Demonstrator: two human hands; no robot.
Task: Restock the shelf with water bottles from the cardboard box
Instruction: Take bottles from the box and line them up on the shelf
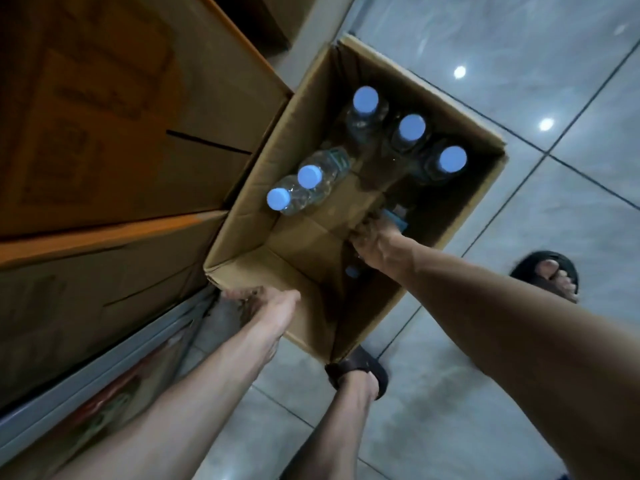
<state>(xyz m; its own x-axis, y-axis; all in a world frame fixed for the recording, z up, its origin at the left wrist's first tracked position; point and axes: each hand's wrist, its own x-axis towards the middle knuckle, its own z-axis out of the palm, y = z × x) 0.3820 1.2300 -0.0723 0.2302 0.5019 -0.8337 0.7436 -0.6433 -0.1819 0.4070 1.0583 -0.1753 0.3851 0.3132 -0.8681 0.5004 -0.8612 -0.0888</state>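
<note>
Person reaches into an open cardboard box (242, 223) of water bottles on a tiled floor (519, 244).

The right hand (375, 244) is down inside the box near its right wall, with its fingers curled round a water bottle (394, 216) whose blue label shows past the knuckles. A blue cap (351, 271) peeks out beneath the wrist. The left hand (263, 303) is at the box's near left corner, against the outside of the wall, and is too blurred to tell whether its fingers grip the cardboard. The two hands are well apart. Also in the box are three upright bottles (412, 128) along the far side and two leaning bottles (310, 176) by the left wall, all with pale blue caps. Stacked cartons (104, 140) stand just beside the box on the left. Sandalled feet (356, 372) flank its near end.
</note>
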